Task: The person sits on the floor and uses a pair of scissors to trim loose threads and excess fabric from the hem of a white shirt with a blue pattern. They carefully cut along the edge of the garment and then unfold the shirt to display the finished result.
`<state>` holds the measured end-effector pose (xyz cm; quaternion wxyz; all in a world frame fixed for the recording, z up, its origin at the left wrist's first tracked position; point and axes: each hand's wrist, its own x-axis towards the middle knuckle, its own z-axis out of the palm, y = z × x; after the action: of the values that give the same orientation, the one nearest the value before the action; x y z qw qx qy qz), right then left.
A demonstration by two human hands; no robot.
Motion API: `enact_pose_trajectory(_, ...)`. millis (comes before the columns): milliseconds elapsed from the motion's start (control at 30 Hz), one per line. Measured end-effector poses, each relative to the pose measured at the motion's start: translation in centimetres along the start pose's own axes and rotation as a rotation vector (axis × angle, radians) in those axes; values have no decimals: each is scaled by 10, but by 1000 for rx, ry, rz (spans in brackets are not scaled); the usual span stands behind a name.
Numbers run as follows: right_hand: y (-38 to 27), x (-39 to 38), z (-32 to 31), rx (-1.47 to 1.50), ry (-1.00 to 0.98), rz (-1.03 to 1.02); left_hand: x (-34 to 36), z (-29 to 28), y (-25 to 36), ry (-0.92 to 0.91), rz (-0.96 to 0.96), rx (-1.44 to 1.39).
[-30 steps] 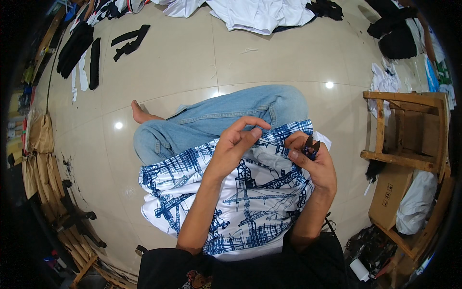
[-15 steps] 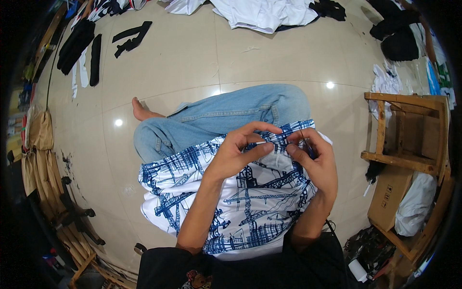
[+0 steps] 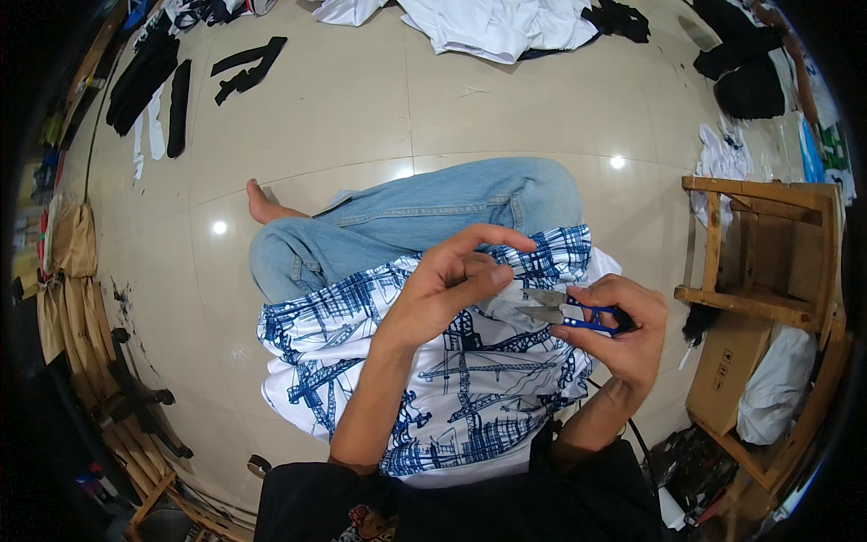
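Currently, printed garment (image 3: 479, 370) lies across my jeans (image 3: 415, 200), waistband (image 3: 562, 253) already gathered. Hands apart over garment: right hand (image 3: 639, 350) clamped on snips (image 3: 569, 313), blades spread; left hand (image 3: 447, 287) near waistband, can't tell if pinching. Cuts done or left: can't tell.

A glossy beige tiled floor (image 3: 334, 117) spread across the frame. Crumpled white fabric garments (image 3: 497, 27) lay on it at top centre, a bent black cloth strip (image 3: 265, 63) at upper left. At centre, folded legs in light-blue denim (image 3: 424, 203) rested there, bearing a white garment with dark-blue line print (image 3: 483, 384).
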<state>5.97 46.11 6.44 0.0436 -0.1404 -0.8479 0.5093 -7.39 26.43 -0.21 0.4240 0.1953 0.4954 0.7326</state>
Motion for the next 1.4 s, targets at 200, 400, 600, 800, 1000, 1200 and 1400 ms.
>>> enact_pose_trajectory(200, 19, 2, 7, 169, 23, -19, -1, 3, 4, 19, -14, -43)
enact_pose_trajectory(400, 25, 3, 9, 170, 27, -42, 0, 2, -1, 33, -9, -26)
enact_pose_trajectory(600, 23, 3, 8, 165, 24, -45, 0, 2, -3, 46, -13, -28)
enact_pose_trajectory(800, 26, 1, 6, 167, 35, 12, -1, 0, -5, 13, -1, 10)
enact_pose_trajectory(1000, 27, 0, 6, 183, 34, 20, -1, 2, -2, 24, -3, -19)
enact_pose_trajectory(1200, 31, 0, 4, 175, 65, -38, -2, 2, -5, 29, -9, 50)
enact_pose_trajectory(1400, 24, 3, -2, 101, -14, -31, -5, 3, -1, 27, -63, 173)
